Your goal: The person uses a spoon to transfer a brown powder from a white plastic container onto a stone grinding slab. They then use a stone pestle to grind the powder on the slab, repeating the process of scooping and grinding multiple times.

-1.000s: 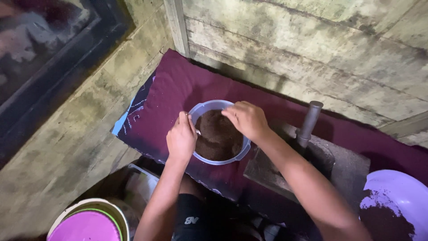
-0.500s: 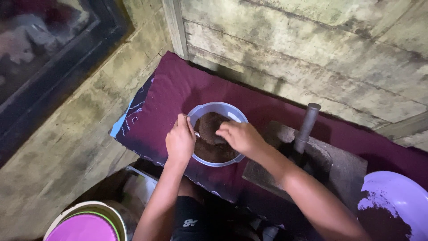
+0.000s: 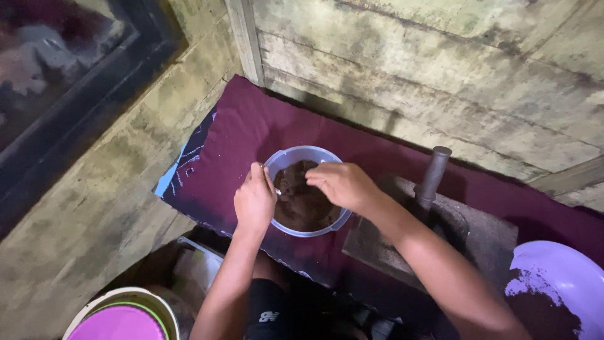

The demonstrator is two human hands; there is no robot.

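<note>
Near the middle of the frame, a clear plastic bowl [image 3: 306, 191] sits on a dark maroon cloth [image 3: 239, 135] spread over the wooden floor [image 3: 94, 208]. Dark brown powder [image 3: 305, 204] fills the lower part of the bowl. At the bowl's left rim the left hand [image 3: 255, 200] is curled, its fingers pressed together around the rim, with a thin pale object showing between fingers and rim, too small to tell what it is. Over the right side of the bowl the right hand [image 3: 343, 184] reaches across, fingers bent and drawn close together, fingertips pointing down and left toward the powder; whether they pinch any powder cannot be told. Just right of the bowl lies a grey stone slab [image 3: 478, 236], and a dark cylindrical pestle [image 3: 432, 176] stands tilted on it. At the lower right edge a purple basin [image 3: 566, 277] holds more of the dark powder. At the lower left corner sits a round bucket with a pink lid [image 3: 123, 318]. Weathered wooden planks [image 3: 440, 82] form the wall across the top.
</note>
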